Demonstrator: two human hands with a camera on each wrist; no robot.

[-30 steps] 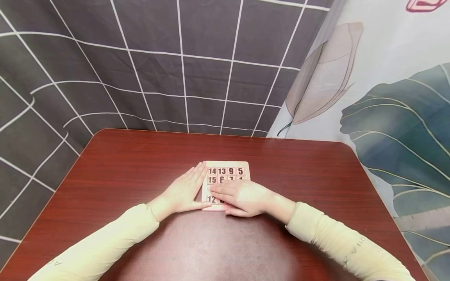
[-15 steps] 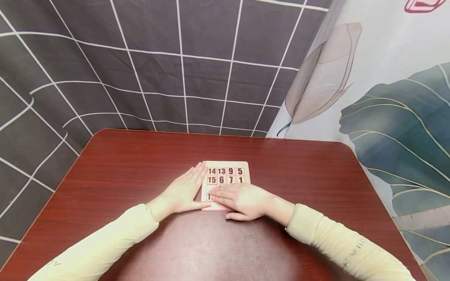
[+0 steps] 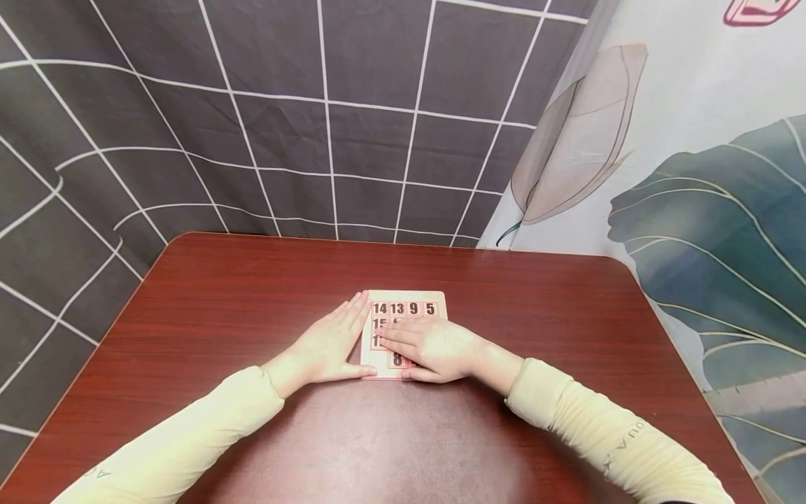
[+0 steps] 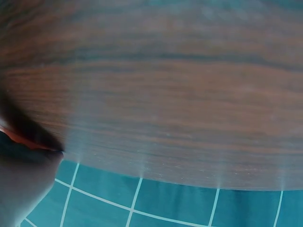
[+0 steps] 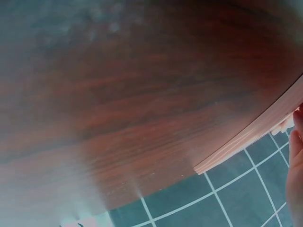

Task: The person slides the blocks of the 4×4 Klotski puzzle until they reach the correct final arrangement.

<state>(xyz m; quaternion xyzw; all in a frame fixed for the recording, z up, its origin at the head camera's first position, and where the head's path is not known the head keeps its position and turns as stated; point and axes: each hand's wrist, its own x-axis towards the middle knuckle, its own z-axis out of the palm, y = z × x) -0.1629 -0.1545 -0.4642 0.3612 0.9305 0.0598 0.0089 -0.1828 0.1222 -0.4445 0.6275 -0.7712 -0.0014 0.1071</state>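
A square sliding number puzzle (image 3: pixel 406 296) lies flat on the table, its pale frame holding numbered tiles. The top row reads 14, 13, 9, 5; the right hand covers much of the lower rows. A bare slot shows at the bottom left, beside the 8 tile (image 3: pixel 397 360). My left hand (image 3: pixel 327 348) rests along the puzzle's left side with straight fingers, thumb at the lower left corner. My right hand (image 3: pixel 441 350) lies over the puzzle from the right, straight fingertips on the left-column tile in the third row. In the right wrist view, the puzzle's edge (image 5: pixel 246 142) shows beside the hand.
The red-brown wooden table (image 3: pixel 252 280) surrounds the puzzle. Behind it hangs a dark grey curtain (image 3: pixel 371 140) with white grid lines. A white curtain with leaf prints (image 3: pixel 711 231) hangs at the right.
The 12 tile in the left column has slid up from the bottom row to the third row under my right fingertips. My left hand stays in place.
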